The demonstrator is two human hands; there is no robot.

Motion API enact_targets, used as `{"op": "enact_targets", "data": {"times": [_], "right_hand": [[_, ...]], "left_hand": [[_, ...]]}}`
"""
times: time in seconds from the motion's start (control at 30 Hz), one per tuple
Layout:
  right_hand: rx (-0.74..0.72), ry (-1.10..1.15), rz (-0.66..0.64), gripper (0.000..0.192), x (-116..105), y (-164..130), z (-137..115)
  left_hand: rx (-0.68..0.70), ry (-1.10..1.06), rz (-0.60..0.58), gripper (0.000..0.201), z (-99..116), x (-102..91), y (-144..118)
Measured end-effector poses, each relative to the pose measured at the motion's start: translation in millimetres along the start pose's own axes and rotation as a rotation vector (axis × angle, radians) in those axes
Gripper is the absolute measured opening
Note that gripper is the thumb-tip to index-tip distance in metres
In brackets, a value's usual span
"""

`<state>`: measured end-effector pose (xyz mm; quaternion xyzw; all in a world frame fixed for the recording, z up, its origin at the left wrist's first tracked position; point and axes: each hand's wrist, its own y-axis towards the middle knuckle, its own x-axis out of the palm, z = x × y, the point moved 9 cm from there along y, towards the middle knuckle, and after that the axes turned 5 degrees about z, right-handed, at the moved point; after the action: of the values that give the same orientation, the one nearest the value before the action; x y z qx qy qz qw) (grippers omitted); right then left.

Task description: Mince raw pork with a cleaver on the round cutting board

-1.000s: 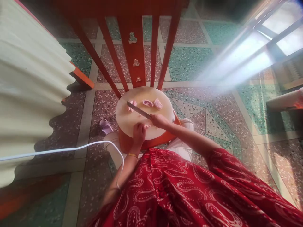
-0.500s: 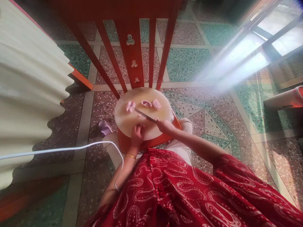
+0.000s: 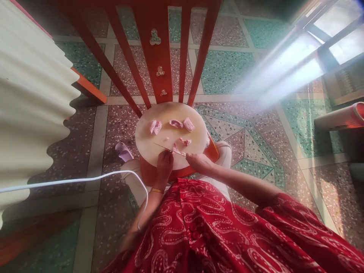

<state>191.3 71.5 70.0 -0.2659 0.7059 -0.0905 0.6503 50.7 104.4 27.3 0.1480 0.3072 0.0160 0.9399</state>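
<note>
Since the earlier frame, the knife [image 3: 167, 148] has drawn back from the far pieces to the near edge of the round cutting board [image 3: 148, 142]. Right hand [image 3: 200, 162] is closed around its handle, blade pointing left. Left hand [image 3: 164, 163], fingers curled, presses a piece of meat [image 3: 178, 151] beside the blade. Three more meat pieces [image 3: 172, 125] lie toward the board's far side, with the red chair back [image 3: 155, 57] beyond.
</note>
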Motion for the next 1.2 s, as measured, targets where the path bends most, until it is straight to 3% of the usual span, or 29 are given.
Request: {"op": "enact_targets", "data": {"times": [0.17,0.4,0.63,0.8,0.87,1.07,1.2], "right_hand": [[-0.011,-0.009,-0.047,0.028,3,2,5],[-0.163,0.025,-0.012,0.036,-15,44,-27],[-0.035,-0.011,-0.165,0.028,-2,12,5],[-0.131,0.03,-0.092,0.032,-11,55,-34],[-0.14,0.024,-0.072,0.034,-12,63,-38],[-0.04,-0.024,-0.141,0.029,6,26,8],[-0.085,-0.035,-0.084,0.034,2,40,-4]], "left_hand": [[-0.029,-0.003,-0.009,0.019,-5,2.0,-3],[-0.072,0.068,0.015,0.019,-13,4.0,-3],[-0.113,0.078,-0.03,0.018,-16,10.2,-7],[-0.123,0.086,-0.061,0.018,-20,11.9,-5],[-0.119,0.093,-0.07,0.019,-19,11.1,-4],[-0.132,0.077,-0.102,0.023,-18,14.3,-3],[-0.136,0.07,-0.114,0.027,-15,12.8,-3]]}}
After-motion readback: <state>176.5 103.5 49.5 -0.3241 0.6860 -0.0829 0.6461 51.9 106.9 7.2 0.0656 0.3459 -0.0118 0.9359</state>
